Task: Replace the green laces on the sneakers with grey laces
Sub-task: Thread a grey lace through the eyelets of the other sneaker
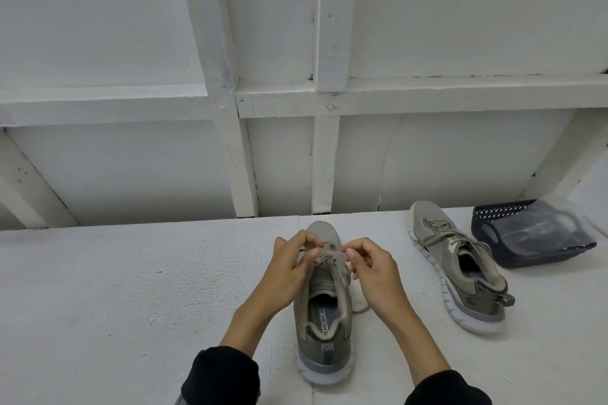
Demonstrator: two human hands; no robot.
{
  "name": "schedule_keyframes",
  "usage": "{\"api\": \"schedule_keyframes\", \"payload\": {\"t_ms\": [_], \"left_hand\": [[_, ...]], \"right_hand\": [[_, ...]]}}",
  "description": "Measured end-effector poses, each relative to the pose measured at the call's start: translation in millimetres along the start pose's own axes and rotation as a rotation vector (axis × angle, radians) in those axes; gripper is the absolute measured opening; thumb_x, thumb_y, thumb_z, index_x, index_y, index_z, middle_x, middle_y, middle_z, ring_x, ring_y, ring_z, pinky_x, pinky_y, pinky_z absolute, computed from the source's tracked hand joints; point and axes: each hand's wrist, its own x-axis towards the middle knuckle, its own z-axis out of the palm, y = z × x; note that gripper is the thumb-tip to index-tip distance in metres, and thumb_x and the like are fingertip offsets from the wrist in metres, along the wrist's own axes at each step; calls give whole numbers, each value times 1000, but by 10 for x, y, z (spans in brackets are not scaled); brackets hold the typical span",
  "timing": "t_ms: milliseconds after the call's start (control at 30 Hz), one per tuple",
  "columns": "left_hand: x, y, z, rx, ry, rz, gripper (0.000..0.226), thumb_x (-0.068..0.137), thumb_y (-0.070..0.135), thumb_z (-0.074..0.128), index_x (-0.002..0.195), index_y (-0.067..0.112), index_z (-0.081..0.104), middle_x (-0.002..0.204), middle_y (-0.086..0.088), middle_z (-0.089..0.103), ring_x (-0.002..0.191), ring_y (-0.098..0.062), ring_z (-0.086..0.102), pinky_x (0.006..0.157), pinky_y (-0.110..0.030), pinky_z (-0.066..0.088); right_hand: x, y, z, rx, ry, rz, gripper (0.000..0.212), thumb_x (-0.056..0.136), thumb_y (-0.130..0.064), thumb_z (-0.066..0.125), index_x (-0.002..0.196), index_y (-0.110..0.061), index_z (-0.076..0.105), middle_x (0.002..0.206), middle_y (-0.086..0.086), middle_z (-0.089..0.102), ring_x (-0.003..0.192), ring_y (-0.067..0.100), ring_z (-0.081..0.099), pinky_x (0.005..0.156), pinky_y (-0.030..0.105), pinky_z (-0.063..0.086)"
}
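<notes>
Both hands are working at the near sneaker (324,306), standing heel-toward-the-viewer at 6 o'clock on the counter (131,289). The left hand (292,268) and right hand (373,268) are each pinching the lace (329,253) over the forward eyelets — soft, limp cord, probably best gripped near an eyelet. The second sneaker (457,266) is lying at 3 o'clock.

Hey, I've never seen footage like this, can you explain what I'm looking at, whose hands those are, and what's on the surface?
There is one picture, from a camera worn on a person's head, looking forward and down. The left hand and right hand pinch the lace of the near sneaker, which stands on a white surface with its toe pointing away. A second sneaker, laced, lies tilted to the right. Beside it a dark basket holds a clear plastic bag. Behind is a white panelled wall.
</notes>
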Motion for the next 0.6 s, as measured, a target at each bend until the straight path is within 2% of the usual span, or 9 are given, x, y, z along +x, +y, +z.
{"api": "schedule_keyframes", "payload": {"t_ms": [33,100,167,233,400,500,600], "left_hand": [[-2,2,3,49,22,14,13,99,34,51,99,46,56,107,18,56,109,-3,36,82,-7,30],[11,-1,20,132,81,41,11,94,45,54,95,54,59,101,31,59,109,-1,34,89,-23,26],[32,-16,47,126,97,45,9,90,55,56,94,56,63,101,35,61,111,2,38,95,-35,26],[55,-48,84,134,106,57,17,87,63,55,93,54,67,99,31,65,111,-2,48,97,-42,28],[-8,-31,70,151,295,12,9,89,48,61,85,46,69,90,27,67,91,4,56,89,-34,23],[-59,-15,61,196,290,-12,10,89,45,63,83,51,67,85,28,65,83,6,56,79,-32,19],[-82,-10,123,308,279,-18,7,88,47,63,88,47,71,84,29,64,84,5,54,78,-33,19]], "right_hand": [[-6,-14,3,-15,5,-11,18,96,-11,55,88,-22,67,72,-8,63,64,4,54,63,19,46],[-13,-43,25,-34,6,-35,18,94,-10,57,88,-22,69,79,-7,68,69,2,59,67,17,49],[-14,-55,62,-22,18,-43,15,93,-9,59,88,-21,66,82,-4,68,75,6,63,71,21,53],[-13,-71,82,4,39,-47,10,91,-9,63,87,-18,58,81,-1,67,77,11,65,73,25,55],[-29,-28,62,-171,56,-22,16,85,-20,71,90,-18,55,82,-3,62,75,7,59,65,13,47],[-58,105,84,-331,-21,33,14,84,-26,71,88,-20,59,84,-6,62,76,8,58,62,10,45],[-83,198,82,-239,31,78,7,87,-24,68,82,-19,67,78,-6,68,74,5,63,63,11,47]]}}
